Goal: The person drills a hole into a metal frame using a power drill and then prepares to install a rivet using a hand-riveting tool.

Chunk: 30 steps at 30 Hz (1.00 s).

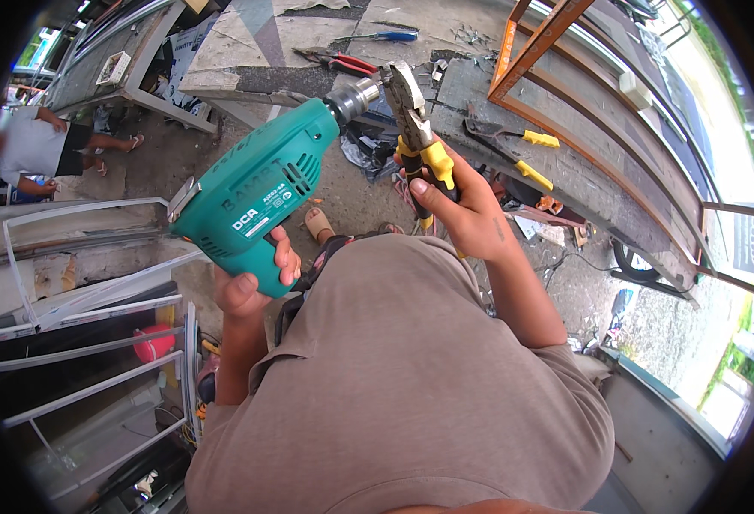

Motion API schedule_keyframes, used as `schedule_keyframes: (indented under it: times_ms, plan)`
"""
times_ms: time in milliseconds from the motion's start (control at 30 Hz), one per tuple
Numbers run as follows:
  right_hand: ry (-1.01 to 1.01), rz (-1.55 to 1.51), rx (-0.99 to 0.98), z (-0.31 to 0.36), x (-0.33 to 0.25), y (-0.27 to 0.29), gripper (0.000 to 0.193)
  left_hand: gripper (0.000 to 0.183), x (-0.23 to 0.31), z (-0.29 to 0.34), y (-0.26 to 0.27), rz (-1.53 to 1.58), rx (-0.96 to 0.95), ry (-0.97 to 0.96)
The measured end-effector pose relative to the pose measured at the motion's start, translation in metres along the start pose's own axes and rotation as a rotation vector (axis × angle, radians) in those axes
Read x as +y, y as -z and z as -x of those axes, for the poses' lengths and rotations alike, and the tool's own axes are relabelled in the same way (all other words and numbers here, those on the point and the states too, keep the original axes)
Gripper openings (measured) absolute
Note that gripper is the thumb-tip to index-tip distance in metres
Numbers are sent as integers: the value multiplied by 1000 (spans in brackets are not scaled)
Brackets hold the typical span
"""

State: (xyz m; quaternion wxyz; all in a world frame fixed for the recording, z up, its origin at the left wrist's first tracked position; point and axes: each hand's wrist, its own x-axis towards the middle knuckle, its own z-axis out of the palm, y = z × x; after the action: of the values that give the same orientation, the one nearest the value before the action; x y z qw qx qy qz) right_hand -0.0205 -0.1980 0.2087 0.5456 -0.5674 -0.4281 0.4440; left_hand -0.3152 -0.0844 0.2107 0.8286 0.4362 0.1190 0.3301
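My left hand point(253, 289) is wrapped round the handle of a green power drill point(248, 176). The drill is held tilted, its metal chuck point(353, 100) pointing up and to the right. In my right hand point(469, 214) is a pair of pliers point(411, 111) with yellow and black handles, jaws upward. Their jaws are right beside the chuck's front end. Whether they grip a bit there, I cannot tell.
Ahead stands a worn workbench point(248, 43) with a blue-handled screwdriver point(385, 36), red-handled pliers point(343, 62) and a yellow-handled cutter point(523, 163). An orange-brown metal frame point(507, 60) rises at the right. White frames point(94, 300) lean at the left. Another person point(38, 146) stands far left.
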Motion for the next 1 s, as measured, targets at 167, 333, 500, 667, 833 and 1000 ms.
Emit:
schedule_keyframes:
  times_ms: [167, 333, 500, 667, 833, 1000]
  plan:
    - [-82, -82, 61, 0, 0, -7, 65, 67, -1, 1, -1, -1, 30, 6]
    - [-145, -211, 256, -5, -3, -7, 35, 63, 5, 12, 2, -50, 59, 53]
    - [28, -142, 481, -9, -5, 30, 36, 71, 5, 30, 7, -22, 124, 70]
    - [36, -18, 87, 8, -11, 19, 47, 83, -1, 27, 9, 34, 83, -28]
    - [-104, -86, -86, 12, -4, 1, 61, 86, -3, 27, 14, 5, 26, -12]
    - [-136, -23, -123, 9, 0, -3, 65, 87, -7, 25, 10, 17, 87, -42]
